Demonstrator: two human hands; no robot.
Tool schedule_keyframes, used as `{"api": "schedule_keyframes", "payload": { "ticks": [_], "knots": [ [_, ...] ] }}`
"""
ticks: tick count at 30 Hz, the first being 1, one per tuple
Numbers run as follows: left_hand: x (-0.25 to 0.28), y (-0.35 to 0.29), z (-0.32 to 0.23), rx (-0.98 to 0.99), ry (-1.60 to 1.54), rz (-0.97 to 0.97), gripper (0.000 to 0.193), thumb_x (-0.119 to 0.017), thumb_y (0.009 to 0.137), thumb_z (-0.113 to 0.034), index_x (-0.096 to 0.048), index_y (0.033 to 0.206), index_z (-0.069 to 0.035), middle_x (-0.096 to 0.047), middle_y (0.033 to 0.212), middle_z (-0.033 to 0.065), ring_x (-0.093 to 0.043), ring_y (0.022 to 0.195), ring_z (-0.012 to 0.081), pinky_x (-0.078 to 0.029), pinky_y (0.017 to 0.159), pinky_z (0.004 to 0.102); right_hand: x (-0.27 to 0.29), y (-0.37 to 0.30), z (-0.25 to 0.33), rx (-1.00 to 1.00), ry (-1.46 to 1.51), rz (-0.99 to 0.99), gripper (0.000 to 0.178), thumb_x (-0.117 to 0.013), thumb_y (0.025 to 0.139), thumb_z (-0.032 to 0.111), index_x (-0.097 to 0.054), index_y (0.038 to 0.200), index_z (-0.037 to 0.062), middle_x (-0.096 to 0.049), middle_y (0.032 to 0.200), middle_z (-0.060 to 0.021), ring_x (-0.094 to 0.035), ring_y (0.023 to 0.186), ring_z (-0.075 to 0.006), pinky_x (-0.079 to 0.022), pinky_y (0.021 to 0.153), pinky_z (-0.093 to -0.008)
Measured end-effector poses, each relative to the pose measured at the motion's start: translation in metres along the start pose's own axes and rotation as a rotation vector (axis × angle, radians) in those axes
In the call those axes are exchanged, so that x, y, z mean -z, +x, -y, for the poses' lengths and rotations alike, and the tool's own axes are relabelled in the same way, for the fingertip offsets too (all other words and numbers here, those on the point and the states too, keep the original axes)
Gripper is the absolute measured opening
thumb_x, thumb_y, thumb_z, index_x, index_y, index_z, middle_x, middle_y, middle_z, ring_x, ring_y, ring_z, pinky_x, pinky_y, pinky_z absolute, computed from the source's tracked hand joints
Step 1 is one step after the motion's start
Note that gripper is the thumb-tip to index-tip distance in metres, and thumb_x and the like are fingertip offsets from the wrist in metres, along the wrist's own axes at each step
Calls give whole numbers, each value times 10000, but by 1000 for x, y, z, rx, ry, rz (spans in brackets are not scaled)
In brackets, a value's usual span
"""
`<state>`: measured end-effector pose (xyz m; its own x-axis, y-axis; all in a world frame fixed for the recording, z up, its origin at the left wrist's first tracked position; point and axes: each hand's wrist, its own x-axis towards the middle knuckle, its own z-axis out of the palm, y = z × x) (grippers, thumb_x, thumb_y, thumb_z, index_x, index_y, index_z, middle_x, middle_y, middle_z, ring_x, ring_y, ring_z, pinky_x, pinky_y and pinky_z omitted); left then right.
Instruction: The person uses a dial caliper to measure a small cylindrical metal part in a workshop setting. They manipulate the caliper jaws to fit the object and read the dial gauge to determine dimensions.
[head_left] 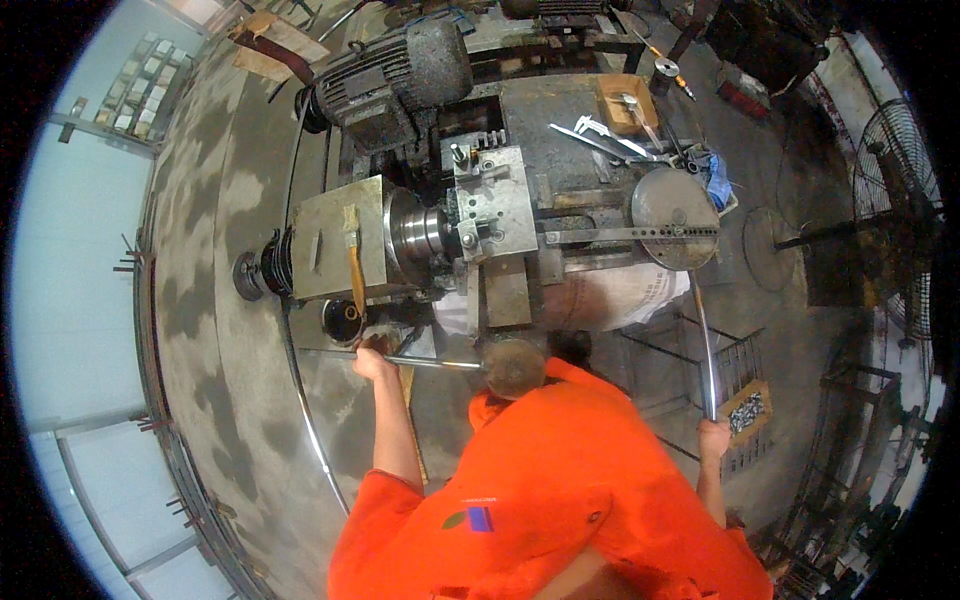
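Note:
My left hand is closed around a thin metal bar that runs sideways at the front of the machine, just below a dark round pot. The fingers are partly hidden. Farther right, my right hand grips the lower end of a long shiny metal lever. The lever's upper end reaches a round steel disc joined to a flat perforated bar. Left of that, a steel tool block stands beside the machine's chuck.
A wooden-handled brush lies on the headstock, with a grey motor behind it. Calipers, a cardboard box and a blue cloth are at the back right. A caged fan and a box of small metal parts stand right.

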<state>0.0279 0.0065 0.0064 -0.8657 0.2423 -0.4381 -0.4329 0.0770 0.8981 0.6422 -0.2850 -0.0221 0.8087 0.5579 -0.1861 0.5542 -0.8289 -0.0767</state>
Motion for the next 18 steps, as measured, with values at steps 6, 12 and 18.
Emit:
{"api": "schedule_keyframes", "payload": {
  "ticks": [6,12,18],
  "knots": [
    [5,9,3,-9,-18,4,230,-483,686,85,-500,911,43,-554,778,169,-567,576,257,-494,494,341,-4,-1,-1,26,34,16,321,-520,629,273,-565,631,-45,-574,719,-264,-575,708,-416,-456,648,-470],
    [2,3,1,4,-30,6,238,-490,689,93,-472,917,25,-550,782,168,-562,584,248,-484,493,337,-7,-2,-5,49,49,17,313,-545,619,257,-574,637,-55,-559,686,-257,-560,685,-408,-427,623,-464],
    [2,-1,-2,13,-34,12,228,-487,698,92,-458,904,-3,-552,781,165,-558,585,245,-489,521,341,-10,-3,-4,17,47,-24,308,-570,595,254,-575,636,-51,-566,669,-242,-561,670,-403,-436,624,-446]
  ]
}}
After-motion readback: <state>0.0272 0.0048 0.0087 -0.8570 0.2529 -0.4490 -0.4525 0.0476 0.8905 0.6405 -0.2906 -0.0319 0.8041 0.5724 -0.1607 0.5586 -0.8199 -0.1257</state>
